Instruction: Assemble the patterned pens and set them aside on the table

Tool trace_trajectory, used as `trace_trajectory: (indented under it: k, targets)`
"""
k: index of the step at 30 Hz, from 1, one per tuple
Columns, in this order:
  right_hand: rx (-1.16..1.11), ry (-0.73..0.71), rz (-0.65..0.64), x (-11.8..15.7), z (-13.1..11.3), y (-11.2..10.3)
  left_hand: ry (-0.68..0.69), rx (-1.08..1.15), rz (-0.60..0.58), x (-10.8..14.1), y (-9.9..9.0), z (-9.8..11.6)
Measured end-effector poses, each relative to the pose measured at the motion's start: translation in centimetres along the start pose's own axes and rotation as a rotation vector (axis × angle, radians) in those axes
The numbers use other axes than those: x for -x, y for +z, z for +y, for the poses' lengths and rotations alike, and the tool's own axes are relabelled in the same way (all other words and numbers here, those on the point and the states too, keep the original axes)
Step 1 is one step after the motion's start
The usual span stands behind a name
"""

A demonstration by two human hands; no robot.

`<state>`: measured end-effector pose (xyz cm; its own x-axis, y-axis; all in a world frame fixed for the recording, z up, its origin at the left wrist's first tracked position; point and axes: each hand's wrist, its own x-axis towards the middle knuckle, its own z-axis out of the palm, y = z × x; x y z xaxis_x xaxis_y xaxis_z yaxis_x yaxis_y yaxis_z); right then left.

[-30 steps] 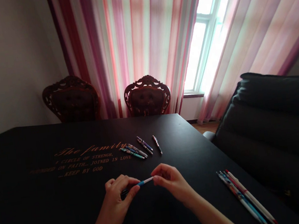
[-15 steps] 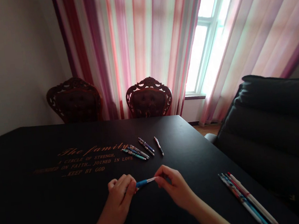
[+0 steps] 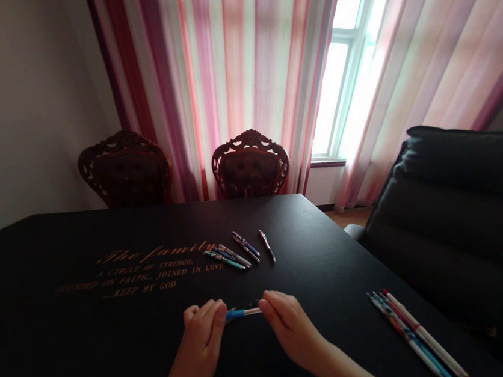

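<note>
Low over the table, my left hand (image 3: 206,330) is closed around one end of a pen (image 3: 236,315) with a bright blue section. From the blue part a thin whitish shaft, which looks like a refill, runs right to the pinched fingers of my right hand (image 3: 287,320). A small dark piece shows just behind the shaft near my right fingertips; its kind is unclear. My fingers hide both ends of the pen. Beyond my hands lies a group of several patterned pens (image 3: 227,256), with a single pen (image 3: 267,246) a little apart to the right.
Several longer pens or pencils (image 3: 416,333) lie side by side near the right edge of the black table (image 3: 94,364). Two carved chairs (image 3: 251,167) stand behind the far edge. A black leather armchair (image 3: 473,218) is at the right.
My right hand has dropped slightly, and its fingers are more closed together. The pen now lies nearly level, and the dark piece shows behind the shaft. The pens on the table stay put.
</note>
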<state>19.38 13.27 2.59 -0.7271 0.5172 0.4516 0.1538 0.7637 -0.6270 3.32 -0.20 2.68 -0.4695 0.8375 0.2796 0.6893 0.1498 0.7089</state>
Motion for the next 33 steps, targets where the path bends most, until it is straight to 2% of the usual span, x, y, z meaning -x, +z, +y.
trace_trajectory:
  k: [5, 8, 19, 25, 33]
  targets:
    - [0.042, -0.077, 0.173, 1.2, 0.1, 1.5, -0.151, 0.088, 0.015, 0.4, 0.7, -0.3]
    - [0.057, -0.134, 0.266, 1.5, -0.1, 1.8, -0.192, 0.103, 0.023, 0.5, 1.0, -0.4]
    - [0.073, -0.168, 0.255, 1.5, -0.5, 1.6, -0.201, 0.136, -0.008, 1.1, 1.8, -0.2]
    - [0.108, -0.217, 0.295, 1.6, -0.6, 1.7, -0.181, 0.117, 0.006, 1.2, 1.9, 0.0]
    - [0.067, -0.208, 0.259, 1.3, -1.2, 1.4, -0.131, 0.106, 0.029, 1.6, 2.2, 0.3]
